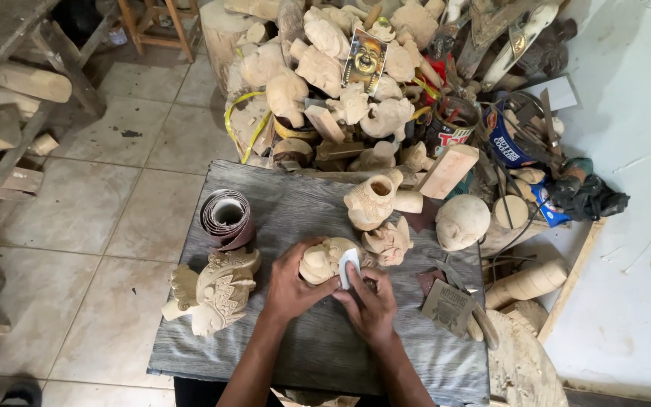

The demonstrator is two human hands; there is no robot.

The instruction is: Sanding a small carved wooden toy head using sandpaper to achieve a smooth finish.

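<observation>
The workshop floor was laid in pale square tiles, dusty, with rough timber offcuts stacked along the left edge and the legs of a wooden stool at the top. A white wall closed the right side. In the centre stood a grey, weathered wooden work table, its grain running lengthwise.

Head view, table surface: a roll of brown sandpaper lay near the left rear corner. In front of it a large unpainted carved figure rested on its side at the left edge. Toward the rear right stood a hollow carved head, with a smaller carving just before it and a smooth round wooden head at the right edge. Behind the table rose a heap of unfinished pale wood carvings, mixed with tins and tools.

Hands: the left hand was closed around a small pale carved figure, holding it down on the table near the centre. The right hand pinched a folded piece of white sandpaper between thumb and fingers, pressed against the right side of that figure. Both hands touched the figure; the two forearms entered from the lower edge.
</observation>
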